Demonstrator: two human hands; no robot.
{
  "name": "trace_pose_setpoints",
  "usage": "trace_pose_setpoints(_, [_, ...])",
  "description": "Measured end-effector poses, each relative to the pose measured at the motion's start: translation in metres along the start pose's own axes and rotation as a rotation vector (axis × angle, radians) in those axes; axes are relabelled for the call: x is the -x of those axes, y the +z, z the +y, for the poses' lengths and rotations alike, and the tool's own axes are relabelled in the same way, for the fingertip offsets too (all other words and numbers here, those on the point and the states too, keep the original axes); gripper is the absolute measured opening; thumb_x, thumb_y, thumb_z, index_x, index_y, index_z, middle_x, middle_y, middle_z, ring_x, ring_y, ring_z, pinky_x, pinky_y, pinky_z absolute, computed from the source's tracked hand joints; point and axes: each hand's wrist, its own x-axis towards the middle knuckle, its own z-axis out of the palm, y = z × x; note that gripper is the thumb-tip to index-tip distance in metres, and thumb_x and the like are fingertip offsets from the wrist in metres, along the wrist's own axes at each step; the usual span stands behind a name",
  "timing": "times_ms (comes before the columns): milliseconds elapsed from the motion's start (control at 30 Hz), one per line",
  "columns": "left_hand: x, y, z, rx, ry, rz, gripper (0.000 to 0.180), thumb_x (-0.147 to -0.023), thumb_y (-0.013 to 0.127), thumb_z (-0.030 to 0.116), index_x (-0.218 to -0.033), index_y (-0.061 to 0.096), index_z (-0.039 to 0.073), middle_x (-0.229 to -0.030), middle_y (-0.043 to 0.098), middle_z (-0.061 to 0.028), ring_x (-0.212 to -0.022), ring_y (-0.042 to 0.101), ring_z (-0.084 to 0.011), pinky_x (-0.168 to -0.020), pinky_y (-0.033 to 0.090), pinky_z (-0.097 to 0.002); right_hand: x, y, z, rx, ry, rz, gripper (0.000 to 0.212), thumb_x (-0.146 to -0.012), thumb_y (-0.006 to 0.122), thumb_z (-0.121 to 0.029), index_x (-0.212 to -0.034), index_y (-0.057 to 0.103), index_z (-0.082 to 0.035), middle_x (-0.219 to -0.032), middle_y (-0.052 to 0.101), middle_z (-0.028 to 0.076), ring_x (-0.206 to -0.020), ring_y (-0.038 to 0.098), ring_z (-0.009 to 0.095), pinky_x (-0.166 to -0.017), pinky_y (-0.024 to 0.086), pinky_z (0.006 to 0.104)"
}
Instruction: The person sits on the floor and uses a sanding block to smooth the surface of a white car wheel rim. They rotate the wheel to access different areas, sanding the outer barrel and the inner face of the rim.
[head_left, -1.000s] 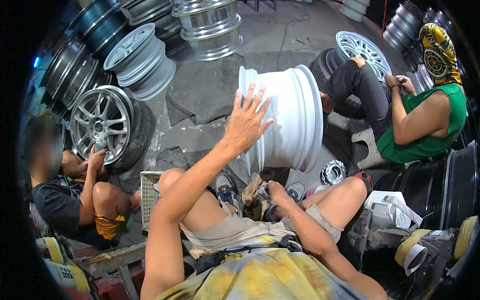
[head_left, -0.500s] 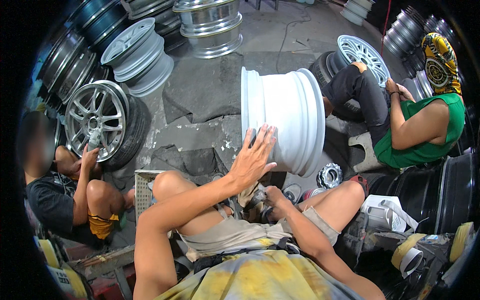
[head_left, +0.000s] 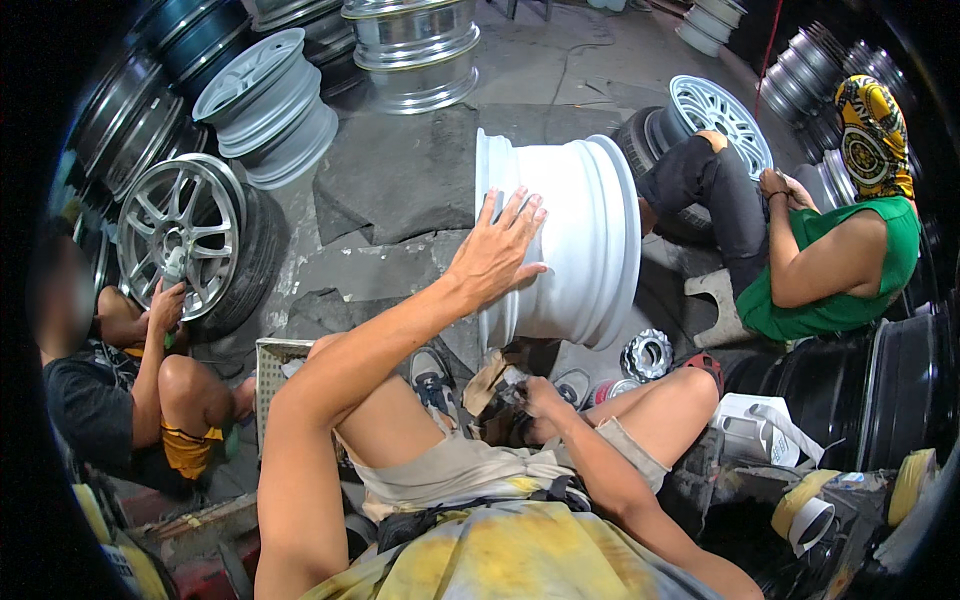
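One white wheel rim (head_left: 575,225) stood before our knees, our left hand (head_left: 493,257) spread wide against it; we couldn't tell whether our right hand (head_left: 543,397) gripped anything. Lettering marked a co-worker's yellow-and-black headscarf (head_left: 874,140).

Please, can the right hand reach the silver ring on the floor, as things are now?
Probably yes. The ring lies near the right knee, and only the can seems between it and the right hand. That hand seems to hold something grey, so its grip may need freeing.

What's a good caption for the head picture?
Left hand spread over a white wheel rim, a person in green nearby.
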Motion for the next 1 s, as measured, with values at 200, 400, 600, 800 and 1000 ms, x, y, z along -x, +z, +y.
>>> trace_pose_setpoints(200, [0.024,-0.004,0.026,-0.033,0.006,-0.023,0.078,-0.096,0.050,0.060,-0.149,0.045,0.002,-0.159,0.036,-0.0155,-0.151,0.024,-0.0329,-0.122,0.018,-0.0581,0.001,-0.008,-0.013,0.033,-0.042,-0.040,0.027,-0.077,0.074,-0.023,-0.082,0.070,0.003,-0.082,0.067,0.028,-0.087,0.067,0.044,-0.073,0.055,0.0495])
trace_pose_setpoints(400, [0.046,-0.015,0.046,-0.054,0.052,-0.030,0.065,-0.100,0.049,0.053,-0.136,0.058,-0.001,-0.148,0.048,-0.0198,-0.149,0.028,-0.0343,-0.122,0.018,-0.0577,0.003,0.005,-0.004,0.033,-0.057,-0.112,0.026,-0.081,0.071,-0.024,-0.084,0.070,0.002,-0.082,0.067,0.028,-0.083,0.067,0.045,-0.071,0.054,0.0496])
trace_pose_setpoints(600, [0.031,-0.033,0.042,0.296,0.077,-0.026,0.036,-0.098,0.060,0.037,-0.096,0.071,0.003,-0.089,0.069,-0.0128,-0.108,0.060,-0.0323,-0.112,0.033,-0.0543,-0.011,0.051,0.042,-0.062,-0.056,-0.017,0.025,-0.084,0.068,-0.024,-0.085,0.070,0.001,-0.082,0.067,0.028,-0.080,0.066,0.046,-0.068,0.052,0.0497])
trace_pose_setpoints(800, [-0.008,-0.029,-0.048,0.337,-0.429,0.526,0.019,-0.091,0.069,0.023,-0.091,0.068,0.004,-0.084,0.066,-0.0111,-0.091,0.064,-0.0285,-0.084,0.051,-0.0410,-0.001,-0.001,-0.008,-0.010,-0.015,-0.055,0.028,-0.085,0.068,-0.027,-0.091,0.071,0.000,-0.087,0.067,0.029,-0.087,0.065,0.049,-0.075,0.053,0.0529])
trace_pose_setpoints(1000, [-0.030,0.023,-0.110,1.239,-0.789,-0.047,0.050,-0.102,0.054,0.044,-0.102,0.067,-0.004,-0.084,0.069,-0.0108,-0.073,0.067,-0.0188,-0.064,0.053,-0.0338,0.006,-0.002,0.001,-0.025,0.038,-0.060,0.030,-0.083,0.069,-0.026,-0.092,0.070,0.003,-0.091,0.067,0.031,-0.093,0.065,0.048,-0.081,0.053,0.0540])
